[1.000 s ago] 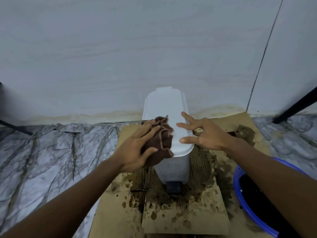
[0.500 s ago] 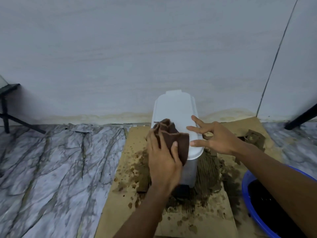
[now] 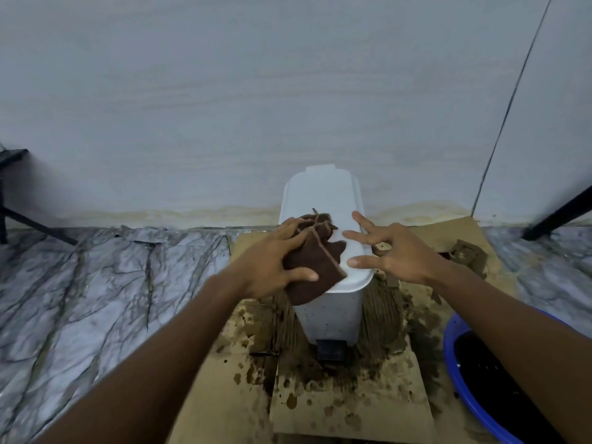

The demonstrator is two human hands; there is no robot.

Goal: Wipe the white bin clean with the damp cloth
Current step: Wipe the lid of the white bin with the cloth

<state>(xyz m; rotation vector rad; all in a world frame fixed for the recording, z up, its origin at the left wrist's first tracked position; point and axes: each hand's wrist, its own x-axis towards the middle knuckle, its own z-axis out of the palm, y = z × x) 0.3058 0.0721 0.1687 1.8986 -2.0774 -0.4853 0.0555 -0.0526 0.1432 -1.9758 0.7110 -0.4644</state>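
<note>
Down on the floor against the pale wall, the tall white plastic pedal bin [image 3: 323, 200] stands on a sheet of mud-splashed brown cardboard [image 3: 352, 408], and both hands are on its lid. The left hand [image 3: 272, 261] has the folded dark brown cloth [image 3: 315, 267] on the lid's near left corner. Its fingers [image 3: 290, 227] and thumb close on the cloth from either side so it bunches, with one flap drooping over the edge. The right hand [image 3: 394, 254] holds nothing, its fingers spread wide apart and the tips resting on the lid's right side.

To do this well, I'd say flatten that cloth out rather than wipe with a wad. Press evenly and draw long overlapping strokes from the hinge end towards the front, then go down the speckled front wall. The bracing hand matters, since a tall narrow bin like this looks easy to tip. It should also lift off each patch in turn so nothing gets missed. Rinse in the round blue plastic basin [image 3: 448, 341] on the right before the cloth merely smears dirt about.

What I can't make out: the bin's back and sides are hidden, so their state is anyone's guess. The basin is cut off at the frame edge and its contents read only as dark. Whether the cloth is truly wet can't be told. The dark foot pedal [image 3: 331, 350] is blurred, and I can't identify the brown lump [image 3: 466, 251] beyond the right wrist.
</note>
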